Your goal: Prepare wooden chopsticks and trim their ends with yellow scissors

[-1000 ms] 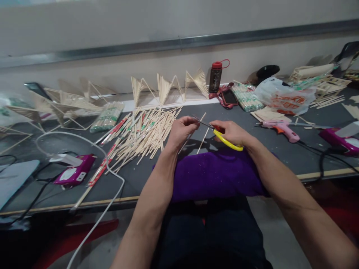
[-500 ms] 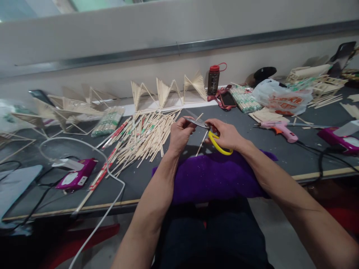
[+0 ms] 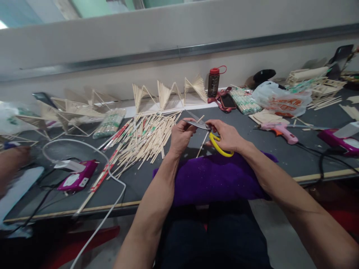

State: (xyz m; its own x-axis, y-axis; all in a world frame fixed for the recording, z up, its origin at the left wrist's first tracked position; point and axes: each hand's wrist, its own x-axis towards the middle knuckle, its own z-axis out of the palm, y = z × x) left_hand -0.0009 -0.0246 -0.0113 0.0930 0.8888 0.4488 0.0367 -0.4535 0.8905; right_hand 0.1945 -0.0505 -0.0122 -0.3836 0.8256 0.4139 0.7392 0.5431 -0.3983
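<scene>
My right hand (image 3: pixel 227 135) is closed around the yellow handles of a pair of scissors (image 3: pixel 221 148), whose metal blades stand apart and point left. Opposite it, my left hand (image 3: pixel 181 135) is pinched at the blade tips on a thin wooden stick (image 3: pixel 201 118). Part of that stick pokes out beyond the upper side of the blades; the rest is hidden by the blade and my fingers. Below the scissors, another thin stick (image 3: pixel 202 145) lies slanted. A loose pile of wooden sticks (image 3: pixel 150 138) spreads just left of my left hand.
Purple cloth (image 3: pixel 215 179) lies at the table's front edge under my forearms. Stick models (image 3: pixel 166 93) and a bottle (image 3: pixel 214 82) stand along the wall. To the right is a pink glue gun (image 3: pixel 280 130); to the left, a magenta power strip (image 3: pixel 78 177), a white cable (image 3: pixel 122 183) and another person's hand (image 3: pixel 12 164).
Another person's blurred hand has come in at the far left. The stick piece shows more clearly above the blades. My hands have barely moved; the view has shifted slightly.
</scene>
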